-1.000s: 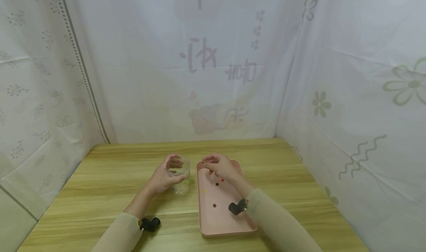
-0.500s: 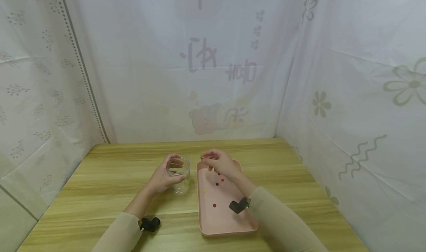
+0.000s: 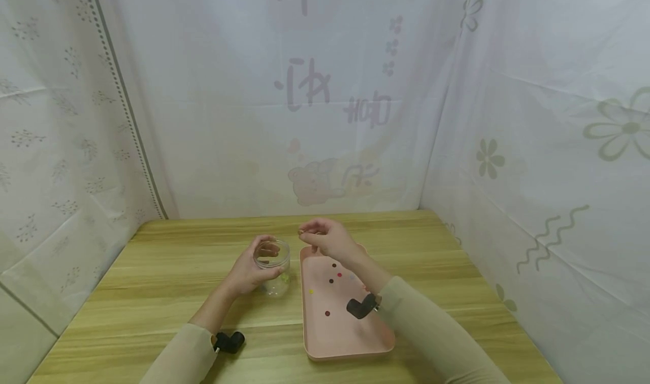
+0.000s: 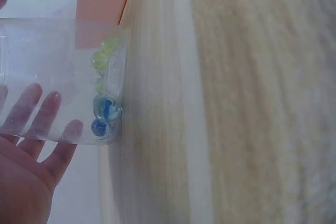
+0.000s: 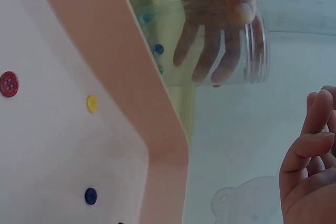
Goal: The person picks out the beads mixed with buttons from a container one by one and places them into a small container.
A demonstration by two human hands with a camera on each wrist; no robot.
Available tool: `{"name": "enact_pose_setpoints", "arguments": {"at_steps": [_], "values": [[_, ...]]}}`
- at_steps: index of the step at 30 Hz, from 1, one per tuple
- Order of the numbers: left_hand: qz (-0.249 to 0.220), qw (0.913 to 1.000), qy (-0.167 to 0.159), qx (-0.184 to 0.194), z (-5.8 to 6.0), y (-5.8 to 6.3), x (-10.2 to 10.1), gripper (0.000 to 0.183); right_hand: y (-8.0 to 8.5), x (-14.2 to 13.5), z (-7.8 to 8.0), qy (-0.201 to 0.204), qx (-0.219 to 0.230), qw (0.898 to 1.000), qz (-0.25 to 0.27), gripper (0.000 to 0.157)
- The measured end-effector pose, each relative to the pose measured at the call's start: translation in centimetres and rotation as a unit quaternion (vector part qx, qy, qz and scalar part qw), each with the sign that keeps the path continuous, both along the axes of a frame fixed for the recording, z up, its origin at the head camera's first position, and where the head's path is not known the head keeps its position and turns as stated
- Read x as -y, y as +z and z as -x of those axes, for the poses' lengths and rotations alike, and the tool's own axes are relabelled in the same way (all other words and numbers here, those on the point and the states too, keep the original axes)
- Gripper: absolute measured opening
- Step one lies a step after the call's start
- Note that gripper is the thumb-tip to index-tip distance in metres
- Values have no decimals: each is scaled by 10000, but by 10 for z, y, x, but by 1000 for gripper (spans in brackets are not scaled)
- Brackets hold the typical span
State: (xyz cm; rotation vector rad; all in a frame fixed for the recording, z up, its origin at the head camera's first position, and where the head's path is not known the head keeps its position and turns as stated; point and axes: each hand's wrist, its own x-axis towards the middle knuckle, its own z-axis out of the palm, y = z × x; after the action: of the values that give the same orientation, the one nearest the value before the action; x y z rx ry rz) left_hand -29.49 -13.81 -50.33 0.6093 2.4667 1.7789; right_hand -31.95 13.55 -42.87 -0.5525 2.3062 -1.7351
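Observation:
My left hand (image 3: 251,268) grips a clear, open-topped jar (image 3: 276,285) around its upper part, thumb on the near side. Through the jar's wall in the left wrist view, several yellow-green beads (image 4: 100,60), a larger clear-blue marble (image 4: 107,108) and a dark blue bead (image 4: 98,127) lie at the bottom. My right hand (image 3: 330,240) is raised over the far end of the pink tray (image 3: 325,344), thumb and fingertips pinched together. A tiny thing seems to show at those fingertips; its kind is too small to tell.
Buttons lie scattered in the tray: a dark red button (image 5: 9,84), a yellow button (image 5: 92,104), a dark blue button (image 5: 91,196) and several others. The tray's raised rim stands just right of the jar. Patterned white curtains (image 3: 228,119) enclose the wooden table (image 3: 152,294).
My right hand has risen from over the tray and moved slightly away and left, toward the jar, uncovering more buttons. The left hand and jar have stayed in place.

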Motion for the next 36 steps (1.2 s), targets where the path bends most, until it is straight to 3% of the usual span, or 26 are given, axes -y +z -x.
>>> {"name": "enact_pose_setpoints", "arguments": {"at_steps": [10,23,36], "values": [[-45,10000,-72,-10,0,-1,1,76,14,16,-4,136,-96,9999,8,34],[-45,9999,-85,-32,1,-1,1,77,19,30,-9,365,-105,9992,103,33],[-42,9999,-146,-7,1,-1,2,75,8,43,-12,613,-170,9980,-45,31]]}}
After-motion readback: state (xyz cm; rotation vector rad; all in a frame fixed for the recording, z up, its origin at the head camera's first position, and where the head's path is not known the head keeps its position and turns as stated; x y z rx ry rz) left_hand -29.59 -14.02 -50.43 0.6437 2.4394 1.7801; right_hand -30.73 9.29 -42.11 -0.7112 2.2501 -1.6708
